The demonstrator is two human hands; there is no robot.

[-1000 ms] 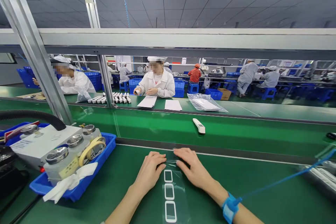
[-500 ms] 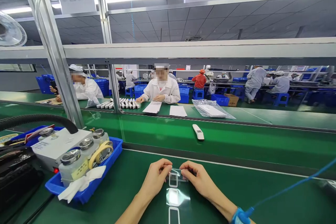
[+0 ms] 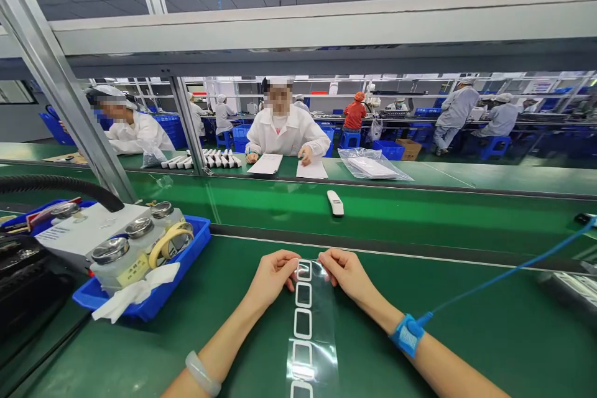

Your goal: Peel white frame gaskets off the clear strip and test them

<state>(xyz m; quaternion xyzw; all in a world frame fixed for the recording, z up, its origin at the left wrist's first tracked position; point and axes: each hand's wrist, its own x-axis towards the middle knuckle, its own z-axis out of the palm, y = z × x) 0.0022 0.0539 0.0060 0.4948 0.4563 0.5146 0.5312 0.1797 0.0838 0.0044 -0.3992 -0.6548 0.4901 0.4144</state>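
A clear plastic film strip [image 3: 321, 323] runs down the green bench toward me, with several white rounded rectangular frames in a column along its left side. My left hand [image 3: 275, 272] pinches the strip's far left corner between thumb and fingers. At the far right corner, my right hand [image 3: 347, 270] grips the same film the same way. Light glares off the lower part of the strip, and its near end runs out of view. A blue wrist strap [image 3: 407, 336] with a cord is on my right wrist.
On the left, a blue tray [image 3: 186, 270] holds metal-lidded jars, a yellow tape roll [image 3: 163, 247] and white tissue [image 3: 140, 292]. Beyond the bench edge, a white handheld device [image 3: 335, 203] lies on a green belt. Across it sits a co-worker [image 3: 285, 127] with papers.
My view has tilted down. The film's far end now lies flatter and more white frames show along it. The co-worker opposite has moved a hand onto the right-hand paper.
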